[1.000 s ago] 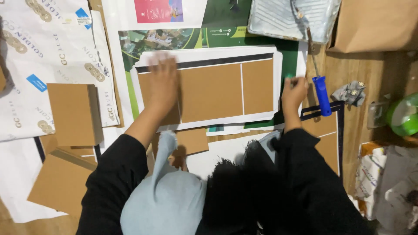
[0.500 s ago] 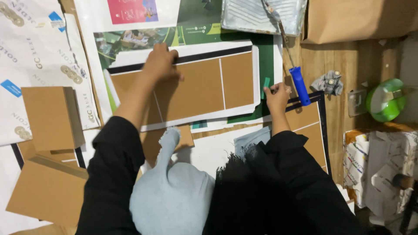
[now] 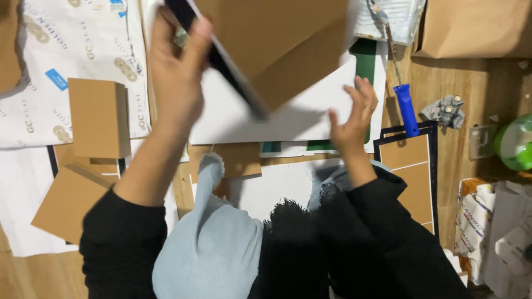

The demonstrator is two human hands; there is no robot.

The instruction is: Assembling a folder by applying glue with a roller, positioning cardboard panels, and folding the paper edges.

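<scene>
Left hand (image 3: pixel 177 72) raised, gripping the tilted cardboard panel (image 3: pixel 266 44); right hand (image 3: pixel 352 119) spread open beneath it.

1. The folded board (image 3: pixel 277 44) is raised between the left hand (image 3: pixel 177 72) and the right hand (image 3: pixel 352 124).
2. A sheet (image 3: pixel 288 122) lies under it.
3. The roller (image 3: pixel 406 108) lies right of the right hand.
4. A box (image 3: pixel 100 117) sits left of the left hand's arm.

Matt brown cardboard panel (image 3: pixel 277 33) with a smooth white paper sheet (image 3: pixel 288 119) beneath; glossy blue plastic handle (image 3: pixel 407 109), grainy wooden desk (image 3: pixel 460 77), soft pale blue cloth (image 3: pixel 216 243).
</scene>
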